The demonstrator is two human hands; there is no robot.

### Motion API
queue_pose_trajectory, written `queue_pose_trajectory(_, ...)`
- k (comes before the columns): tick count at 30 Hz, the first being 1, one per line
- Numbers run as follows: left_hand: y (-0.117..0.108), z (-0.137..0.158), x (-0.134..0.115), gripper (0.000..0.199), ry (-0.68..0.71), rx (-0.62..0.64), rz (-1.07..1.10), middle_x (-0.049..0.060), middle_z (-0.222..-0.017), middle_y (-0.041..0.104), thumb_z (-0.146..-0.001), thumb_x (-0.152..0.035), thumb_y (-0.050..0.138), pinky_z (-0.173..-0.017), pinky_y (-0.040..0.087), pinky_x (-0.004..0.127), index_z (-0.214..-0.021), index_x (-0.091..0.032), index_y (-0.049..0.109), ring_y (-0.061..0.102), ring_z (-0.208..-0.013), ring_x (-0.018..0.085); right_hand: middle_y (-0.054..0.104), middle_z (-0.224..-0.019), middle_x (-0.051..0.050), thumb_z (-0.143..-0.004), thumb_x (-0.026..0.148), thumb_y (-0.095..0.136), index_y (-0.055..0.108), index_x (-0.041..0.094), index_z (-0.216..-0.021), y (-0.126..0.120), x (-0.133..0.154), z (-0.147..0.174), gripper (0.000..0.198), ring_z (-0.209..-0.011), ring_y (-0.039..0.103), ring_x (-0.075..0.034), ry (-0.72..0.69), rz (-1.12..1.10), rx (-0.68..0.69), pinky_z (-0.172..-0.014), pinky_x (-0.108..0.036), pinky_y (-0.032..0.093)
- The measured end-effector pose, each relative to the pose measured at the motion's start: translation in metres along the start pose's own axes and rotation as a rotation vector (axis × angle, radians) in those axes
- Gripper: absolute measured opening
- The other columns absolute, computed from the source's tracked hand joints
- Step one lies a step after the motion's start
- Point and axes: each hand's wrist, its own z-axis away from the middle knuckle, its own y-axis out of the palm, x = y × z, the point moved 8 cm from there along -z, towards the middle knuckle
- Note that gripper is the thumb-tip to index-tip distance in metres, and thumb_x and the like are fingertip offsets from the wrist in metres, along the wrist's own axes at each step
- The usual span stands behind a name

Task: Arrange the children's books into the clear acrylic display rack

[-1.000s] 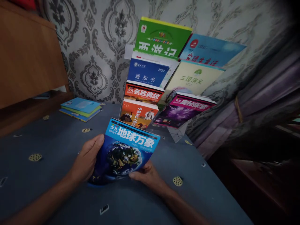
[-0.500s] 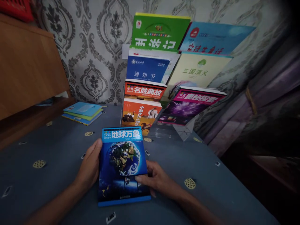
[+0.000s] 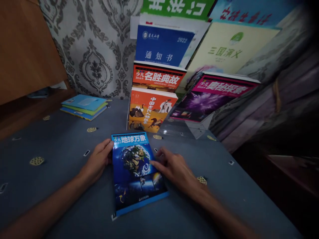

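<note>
A blue book (image 3: pixel 138 186) with a picture of the Earth on its cover is in front of me, its top turned slightly to the left. My left hand (image 3: pixel 99 162) grips its upper left edge, thumb near the cover's edge and fingers partly hidden behind it. On the other side, my right hand (image 3: pixel 175 167) is open, its thumb tip over the right edge of the cover and its other fingers apart from the book. Just beyond stands a clear display rack (image 3: pixel 199 127), bearing an orange book (image 3: pixel 149 113) and a purple book (image 3: pixel 201 103).
Higher on the rack are a red-orange book (image 3: pixel 156 78), a dark blue booklet (image 3: pixel 163 44), a cream book (image 3: pixel 224 49), and green and light blue ones. A small stack of books (image 3: pixel 83 104) lies at the back left of the blue-grey tablecloth (image 3: pixel 62 142). A wooden cabinet (image 3: pixel 27 49) stands left.
My view has tilted down and closer to the rack. The book has turned slightly anticlockwise. My right hand has slid up from its lower right edge and loosened its fingers; the left still holds on.
</note>
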Motion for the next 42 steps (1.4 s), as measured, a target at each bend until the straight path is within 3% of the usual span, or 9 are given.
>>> queue_pose_trajectory(3, 0.001, -0.001, 0.000, 0.051, -0.019, 0.010, -0.020, 0.003, -0.076, 0.072, -0.059, -0.057, 0.083, -0.050, 0.046, 0.023, -0.083, -0.017, 0.061, 0.069, -0.071, 0.020, 0.073, -0.081, -0.006, -0.096, 0.034, 0.056, 0.065, 0.020, -0.100, 0.002, 0.034, 0.007, 0.018, -0.074, 0.069, -0.021, -0.227, 0.195, -0.146, -0.069, -0.034, 0.055)
queue_pose_trajectory(5, 0.001, -0.001, -0.001, 0.053, -0.020, 0.002, -0.034, 0.003, -0.076, 0.072, -0.057, -0.057, 0.084, -0.051, 0.046, 0.023, -0.083, -0.018, 0.061, 0.070, -0.073, 0.022, 0.074, -0.109, -0.010, -0.099, 0.033, 0.054, 0.066, 0.019, -0.113, 0.022, 0.067, 0.017, 0.023, -0.102, 0.070, -0.024, -0.484, 0.189, -0.077, -0.088, -0.038, 0.057)
queue_pose_trajectory(6, 0.001, -0.001, -0.002, 0.053, -0.023, -0.006, -0.043, 0.003, -0.076, 0.072, -0.055, -0.057, 0.084, -0.051, 0.047, 0.023, -0.082, -0.018, 0.061, 0.070, -0.074, 0.022, 0.070, -0.125, -0.011, -0.098, 0.035, 0.057, 0.064, 0.019, -0.122, 0.034, 0.081, 0.023, 0.030, -0.117, 0.065, -0.024, -0.604, 0.175, -0.002, -0.099, -0.039, 0.055)
queue_pose_trajectory(8, -0.001, -0.001, -0.002, 0.053, -0.031, -0.032, -0.059, 0.001, -0.072, 0.072, -0.052, -0.056, 0.085, -0.052, 0.048, 0.024, -0.079, -0.018, 0.061, 0.070, -0.075, 0.022, 0.054, -0.149, -0.010, -0.094, 0.041, 0.064, 0.055, 0.019, -0.139, 0.054, 0.100, 0.029, 0.051, -0.140, 0.049, -0.025, -0.712, 0.166, 0.102, -0.116, -0.040, 0.043)
queue_pose_trajectory(12, -0.005, -0.002, -0.002, 0.048, -0.038, -0.088, -0.082, -0.001, -0.065, 0.069, -0.048, -0.048, 0.087, -0.052, 0.048, 0.024, -0.073, -0.018, 0.060, 0.069, -0.071, 0.021, 0.037, -0.160, -0.009, -0.091, 0.044, 0.067, 0.041, 0.018, -0.152, 0.072, 0.105, 0.016, 0.071, -0.150, 0.031, -0.023, -0.668, 0.175, 0.169, -0.127, -0.035, 0.025)
queue_pose_trajectory(18, -0.001, -0.001, -0.004, 0.049, -0.090, -0.117, -0.125, 0.005, -0.082, 0.076, -0.043, -0.043, 0.086, -0.052, 0.050, 0.027, -0.077, -0.017, 0.062, 0.072, -0.079, 0.027, 0.031, -0.161, -0.019, -0.100, 0.052, 0.048, 0.035, 0.007, -0.153, 0.065, 0.073, -0.031, 0.071, -0.153, 0.024, -0.028, -0.510, 0.257, 0.094, -0.125, -0.051, 0.025)
queue_pose_trajectory(24, -0.002, 0.000, -0.002, 0.048, -0.106, -0.090, -0.180, 0.007, -0.081, 0.076, -0.050, -0.046, 0.082, -0.052, 0.050, 0.027, -0.082, -0.016, 0.064, 0.073, -0.082, 0.028, 0.035, -0.159, -0.021, -0.103, 0.051, 0.040, 0.038, 0.005, -0.151, 0.044, 0.032, -0.054, 0.067, -0.151, 0.029, -0.030, -0.311, 0.363, -0.011, -0.124, -0.051, 0.026)
queue_pose_trajectory(30, -0.003, -0.002, -0.001, 0.048, -0.118, -0.093, -0.193, 0.004, -0.076, 0.075, -0.045, -0.041, 0.085, -0.050, 0.050, 0.025, -0.080, -0.018, 0.062, 0.073, -0.078, 0.027, 0.037, -0.159, -0.021, -0.104, 0.048, 0.035, 0.040, 0.005, -0.150, 0.037, 0.023, -0.036, 0.063, -0.149, 0.033, -0.030, -0.299, 0.368, -0.037, -0.123, -0.050, 0.028)
queue_pose_trajectory(42, -0.005, -0.009, -0.010, 0.045, -0.035, -0.052, -0.319, -0.001, -0.065, 0.070, -0.050, -0.040, 0.085, -0.048, 0.050, 0.024, -0.081, -0.019, 0.061, 0.067, -0.059, 0.019, 0.034, -0.161, -0.018, -0.103, 0.036, 0.042, 0.035, 0.014, -0.154, 0.039, 0.017, 0.051, 0.056, -0.150, 0.031, -0.030, -0.359, 0.290, -0.077, -0.120, -0.052, 0.037)
